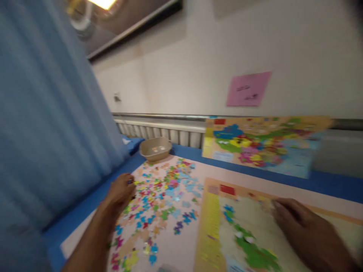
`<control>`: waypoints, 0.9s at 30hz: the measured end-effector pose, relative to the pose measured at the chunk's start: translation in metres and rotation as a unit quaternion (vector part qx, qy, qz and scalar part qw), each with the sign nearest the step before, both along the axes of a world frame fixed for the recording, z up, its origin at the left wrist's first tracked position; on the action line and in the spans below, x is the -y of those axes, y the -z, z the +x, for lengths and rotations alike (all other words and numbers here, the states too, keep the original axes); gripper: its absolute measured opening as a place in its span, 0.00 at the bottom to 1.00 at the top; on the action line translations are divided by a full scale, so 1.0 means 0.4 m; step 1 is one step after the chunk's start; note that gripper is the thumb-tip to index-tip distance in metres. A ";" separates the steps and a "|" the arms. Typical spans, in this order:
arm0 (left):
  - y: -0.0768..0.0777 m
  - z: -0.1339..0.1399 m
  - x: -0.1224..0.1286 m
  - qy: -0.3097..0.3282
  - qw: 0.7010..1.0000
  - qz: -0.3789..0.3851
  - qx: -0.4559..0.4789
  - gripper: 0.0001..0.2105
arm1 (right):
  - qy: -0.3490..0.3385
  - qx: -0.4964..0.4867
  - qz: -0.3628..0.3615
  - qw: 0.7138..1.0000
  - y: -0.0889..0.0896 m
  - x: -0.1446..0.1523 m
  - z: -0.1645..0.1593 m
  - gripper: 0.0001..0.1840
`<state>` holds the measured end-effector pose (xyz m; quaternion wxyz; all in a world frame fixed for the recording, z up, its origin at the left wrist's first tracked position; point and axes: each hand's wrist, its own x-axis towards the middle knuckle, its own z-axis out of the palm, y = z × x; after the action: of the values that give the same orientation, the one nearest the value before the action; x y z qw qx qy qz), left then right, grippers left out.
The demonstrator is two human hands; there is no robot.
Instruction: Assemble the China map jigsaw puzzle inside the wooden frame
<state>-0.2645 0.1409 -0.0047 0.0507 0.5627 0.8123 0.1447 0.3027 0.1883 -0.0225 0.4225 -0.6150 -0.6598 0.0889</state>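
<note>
Item 1: loose puzzle pcs [164, 214], many, multicol. Loc.: spread over pale pink sheet [184, 241], L of the board, some appearing to overlap. Material prob. thin card or similar: light, fairly stiff; tabs likely to bend or fray if forced. Flat on the sheet, so awkward to get under; best hold approx. by 2 opposite edges, or slide clear of neighbours, then pinch. Glossy glints on a few suggest a slick face.

Item 2: puzzle board [255, 219], flat, R of pcs, printed border, mostly bare inside. Joined green section [252, 249] lies low in it; prob. shifts if brushed. Take the board by its outer border, kept level.

Item 3: L hand [121, 189], at L edge of the pcs, fingers curled downward; whether they pinch a pc., cannot tell.

Item 4: R hand [306, 226], above upper part of board, fingers bent, thumb side near a small pale patch; grip or contact, cannot tell (blur).

Item 5: beige tub [146, 149], behind the pcs, few small pale bits inside; no. unclear.

Item 6: ref. map [255, 147], coloured, upright behind board.

Item 7: pink note [249, 88] on wall, writing illegible.

Hidden/cut off: board's lower edge and R end run out of frame or sit under R hand/forearm; nearest pcs cropped at bottom; L fingertips masked by own hand. Motion blur throughout; pc. outlines and small print n/a.
</note>
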 end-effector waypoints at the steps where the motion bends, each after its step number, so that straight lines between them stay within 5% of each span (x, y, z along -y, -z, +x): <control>1: 0.004 -0.005 -0.004 -0.008 1.000 0.000 0.004 0.11 | -0.005 -0.012 -0.025 1.000 -0.016 0.012 0.004 0.22; 8: 0.044 -0.050 -0.044 0.005 1.000 -0.007 0.025 0.08 | 0.014 -0.054 -0.046 0.997 -0.072 0.049 -0.022 0.19; 20: 0.052 -0.069 -0.044 -0.030 0.998 -0.031 0.055 0.15 | -0.017 -0.067 -0.047 0.996 -0.057 0.049 -0.022 0.19; 27: 0.095 -0.118 -0.065 -0.051 0.998 0.012 0.030 0.20 | -0.028 -0.050 -0.049 0.997 -0.050 0.051 -0.020 0.19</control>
<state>-0.3118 0.1670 -0.0429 0.0606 0.5163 0.8364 0.1738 0.2948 0.1681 -0.0024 0.4217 -0.6113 -0.6494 0.1635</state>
